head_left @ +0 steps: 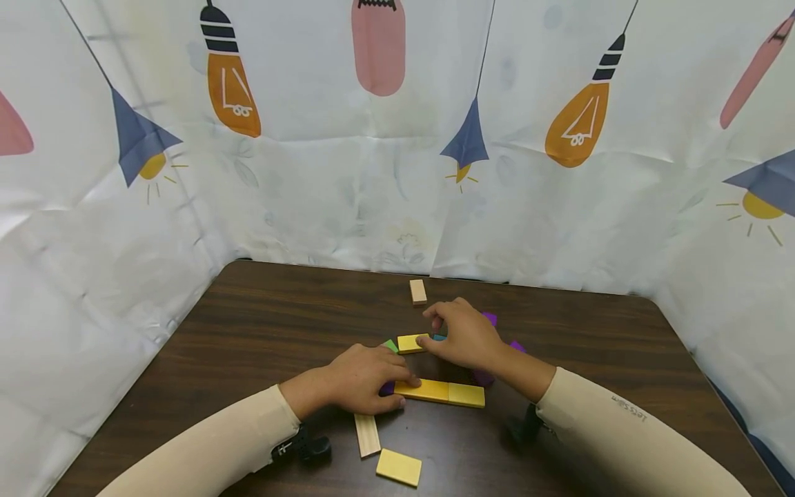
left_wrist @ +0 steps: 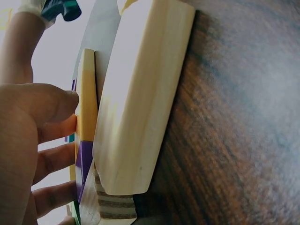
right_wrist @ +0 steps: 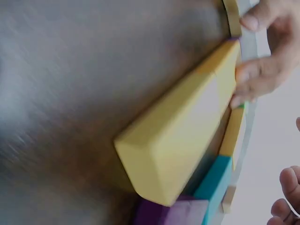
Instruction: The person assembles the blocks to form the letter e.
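Note:
My left hand lies over the near-left corner of a ring of coloured wooden blocks. Its fingers touch the end of an orange-yellow block and cover part of a purple block. A yellow block continues that row to the right. Above the far side hovers my right hand, thumb and fingers spread apart. Its thumb overlaps the end of another yellow block in the head view; contact cannot be told. Beside it a teal block shows, partly hidden. In the right wrist view its fingertips hold nothing.
Purple blocks stand at the right of the ring, partly behind the right arm. A green block is at its left. Nearer lie a plain wooden block and a yellow block. A plain block sits towards the table's far edge.

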`<state>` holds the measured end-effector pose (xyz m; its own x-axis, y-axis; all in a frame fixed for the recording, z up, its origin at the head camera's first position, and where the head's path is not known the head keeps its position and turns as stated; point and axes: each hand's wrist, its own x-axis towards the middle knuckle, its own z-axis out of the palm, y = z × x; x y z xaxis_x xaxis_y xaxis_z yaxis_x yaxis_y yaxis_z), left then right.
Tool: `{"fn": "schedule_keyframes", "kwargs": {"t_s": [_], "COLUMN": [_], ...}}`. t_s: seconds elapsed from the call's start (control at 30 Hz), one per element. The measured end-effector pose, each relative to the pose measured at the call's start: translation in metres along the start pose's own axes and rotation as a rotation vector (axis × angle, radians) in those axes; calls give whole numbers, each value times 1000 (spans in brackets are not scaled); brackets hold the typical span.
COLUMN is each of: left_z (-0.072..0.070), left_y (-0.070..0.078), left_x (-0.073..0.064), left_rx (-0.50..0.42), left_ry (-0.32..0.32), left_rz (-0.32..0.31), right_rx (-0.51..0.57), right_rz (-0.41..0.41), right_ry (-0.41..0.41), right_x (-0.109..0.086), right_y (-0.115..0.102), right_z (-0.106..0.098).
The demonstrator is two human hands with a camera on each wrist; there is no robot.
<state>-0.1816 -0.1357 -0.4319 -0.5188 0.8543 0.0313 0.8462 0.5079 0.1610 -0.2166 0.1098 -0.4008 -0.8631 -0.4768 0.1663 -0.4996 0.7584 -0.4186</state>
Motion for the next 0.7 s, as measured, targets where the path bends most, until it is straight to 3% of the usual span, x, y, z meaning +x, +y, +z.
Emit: {"fn": "schedule_keyframes", "kwargs": {"t_s": [0.33, 0.7], "left_z": [0, 1], "left_y": [0, -1], "left_x": [0, 1], "left_rx": [-7, -12], "left_ry": [0, 2], "left_rz": [12, 20], "right_rx": [-30, -70], "right_rz": [117, 210], "right_ry": [-30, -75], "right_x": [38, 74], "right_y": [10, 21], "right_z": [-1, 10]}}
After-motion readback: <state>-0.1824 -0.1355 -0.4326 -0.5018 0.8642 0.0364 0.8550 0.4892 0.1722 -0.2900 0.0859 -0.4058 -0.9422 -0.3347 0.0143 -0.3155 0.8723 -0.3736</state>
